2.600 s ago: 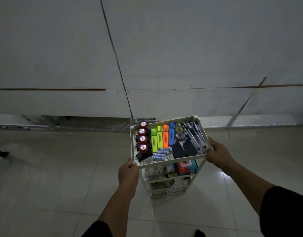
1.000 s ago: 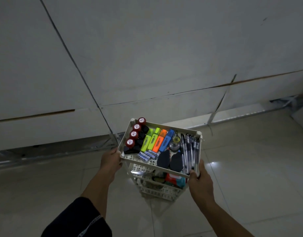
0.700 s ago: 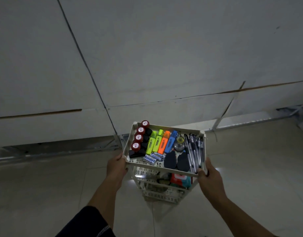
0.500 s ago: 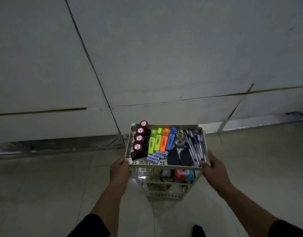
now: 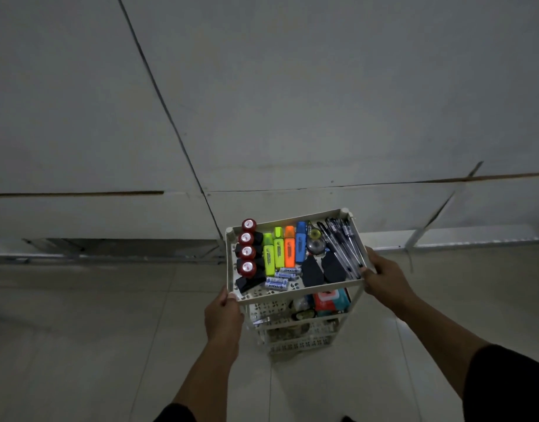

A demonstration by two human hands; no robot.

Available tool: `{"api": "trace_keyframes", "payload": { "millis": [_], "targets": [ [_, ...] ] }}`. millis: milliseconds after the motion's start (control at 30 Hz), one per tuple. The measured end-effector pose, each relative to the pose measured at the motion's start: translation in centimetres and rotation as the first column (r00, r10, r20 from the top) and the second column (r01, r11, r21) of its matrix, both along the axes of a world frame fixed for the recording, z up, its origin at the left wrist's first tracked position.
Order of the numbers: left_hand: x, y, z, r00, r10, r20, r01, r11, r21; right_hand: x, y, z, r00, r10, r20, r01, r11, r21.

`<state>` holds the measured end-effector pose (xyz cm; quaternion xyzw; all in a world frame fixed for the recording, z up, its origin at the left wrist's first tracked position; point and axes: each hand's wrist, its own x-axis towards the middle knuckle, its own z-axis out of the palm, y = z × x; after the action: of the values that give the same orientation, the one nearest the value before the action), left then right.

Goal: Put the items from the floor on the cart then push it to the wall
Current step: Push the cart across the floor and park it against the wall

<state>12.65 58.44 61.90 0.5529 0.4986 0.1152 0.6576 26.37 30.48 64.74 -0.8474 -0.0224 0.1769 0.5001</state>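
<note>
A white tiered cart stands on the tiled floor close to the wall. Its top tray holds red-capped black stamps, coloured highlighters, small batteries, a tape dispenser, two black clips and several pens. Lower shelves hold a red and teal packet and other small items. My left hand grips the tray's near left corner. My right hand grips the near right corner.
A dark gap and metal rail run along the base of the wall to the left of the cart. A pale skirting strip continues to the right. Bare floor tiles lie on both sides.
The cart has swung round with both hands on it, from tilted to more square, and now sits a little right of where it was, close to the wall's base.
</note>
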Motion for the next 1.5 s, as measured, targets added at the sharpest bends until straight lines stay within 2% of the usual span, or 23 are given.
{"api": "trace_keyframes", "payload": {
  "millis": [333,667,833,967,1267,1500],
  "targets": [
    [2.0,-1.1,1.2,0.998,0.063,-0.012,-0.063,0.997,-0.033,-0.3,-1.6,-0.1,1.0,-0.028,0.008,0.027,0.998,0.049],
    [5.5,-0.4,1.7,0.998,0.064,-0.022,-0.064,0.998,0.007,-2.0,-2.3,-2.4,0.995,-0.097,-0.014,0.098,0.992,0.08],
    [7.8,1.0,1.5,0.999,0.033,-0.03,-0.033,0.999,0.009,-2.4,-1.0,-3.4,0.977,-0.205,-0.061,0.211,0.97,0.119],
    [9.4,2.4,1.1,1.0,-0.016,-0.024,0.016,1.0,-0.02,-2.9,0.1,-2.6,0.967,-0.251,-0.051,0.256,0.956,0.141],
    [13.8,5.4,0.7,0.96,-0.279,-0.028,0.278,0.96,-0.046,-3.8,2.6,-3.2,0.92,-0.388,-0.046,0.391,0.914,0.112],
    [16.3,8.1,0.7,0.946,-0.308,-0.1,0.31,0.951,0.008,-3.3,5.8,-2.6,0.892,-0.443,-0.089,0.449,0.89,0.076]
  ]
}}
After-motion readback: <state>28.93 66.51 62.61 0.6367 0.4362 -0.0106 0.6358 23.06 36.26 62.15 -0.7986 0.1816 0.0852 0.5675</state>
